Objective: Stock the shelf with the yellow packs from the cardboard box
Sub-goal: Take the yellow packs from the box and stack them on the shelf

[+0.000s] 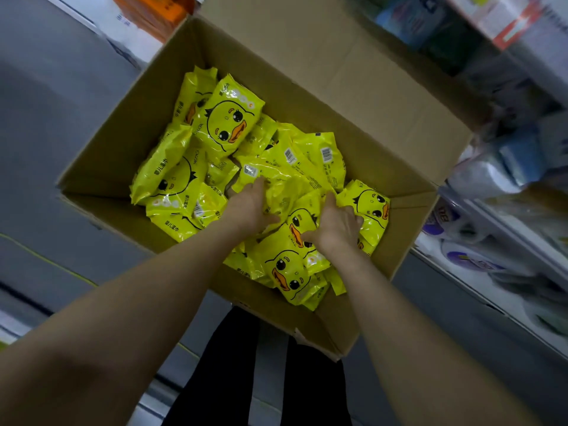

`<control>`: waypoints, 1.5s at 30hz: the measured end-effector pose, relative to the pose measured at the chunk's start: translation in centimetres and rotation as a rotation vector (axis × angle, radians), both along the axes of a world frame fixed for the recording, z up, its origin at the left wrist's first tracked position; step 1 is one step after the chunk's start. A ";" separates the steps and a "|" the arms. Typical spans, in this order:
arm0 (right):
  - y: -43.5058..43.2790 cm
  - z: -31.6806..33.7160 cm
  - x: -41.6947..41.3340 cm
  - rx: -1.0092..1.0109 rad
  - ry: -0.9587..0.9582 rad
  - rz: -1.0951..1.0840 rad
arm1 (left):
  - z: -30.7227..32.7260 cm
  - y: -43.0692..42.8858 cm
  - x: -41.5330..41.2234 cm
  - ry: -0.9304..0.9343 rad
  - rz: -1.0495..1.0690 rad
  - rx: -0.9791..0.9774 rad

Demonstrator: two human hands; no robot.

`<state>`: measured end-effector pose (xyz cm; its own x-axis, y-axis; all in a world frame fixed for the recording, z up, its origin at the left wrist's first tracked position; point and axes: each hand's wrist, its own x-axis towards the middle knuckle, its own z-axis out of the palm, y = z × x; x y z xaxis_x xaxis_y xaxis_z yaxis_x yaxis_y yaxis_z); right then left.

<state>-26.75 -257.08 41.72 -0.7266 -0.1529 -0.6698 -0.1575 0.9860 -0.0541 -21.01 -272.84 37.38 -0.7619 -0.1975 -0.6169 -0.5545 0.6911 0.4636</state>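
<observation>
As L grip (pixel 249 209), R grip (pixel 338 226) clutch packs (pixel 290 192)

Open-topped cardboard box (pixel 353 103), walls around.

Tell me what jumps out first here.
Bright yellow packs with duck faces lie heaped in the open cardboard box at centre. The left hand and right hand both dig into the pile's near side. Stocked shelves stand blurred on the right.
</observation>
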 end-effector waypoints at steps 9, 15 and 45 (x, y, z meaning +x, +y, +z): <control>1.0 2.2 -1.6 -0.185 0.222 -0.295 | 1.2 0.0 1.5 0.266 -0.037 0.105; 1.6 2.1 -1.1 -0.134 0.238 -0.280 | -0.3 0.9 0.8 0.185 -0.022 0.090; 6.2 16.1 0.2 -0.645 0.377 -0.432 | 16.9 0.9 -0.1 0.414 0.283 0.573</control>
<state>-26.53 -250.86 57.80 -0.9649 -0.0799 -0.2500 0.1040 0.7583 -0.6435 -21.09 -271.91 54.30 -0.9211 -0.1550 -0.3570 -0.3779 0.1368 0.9157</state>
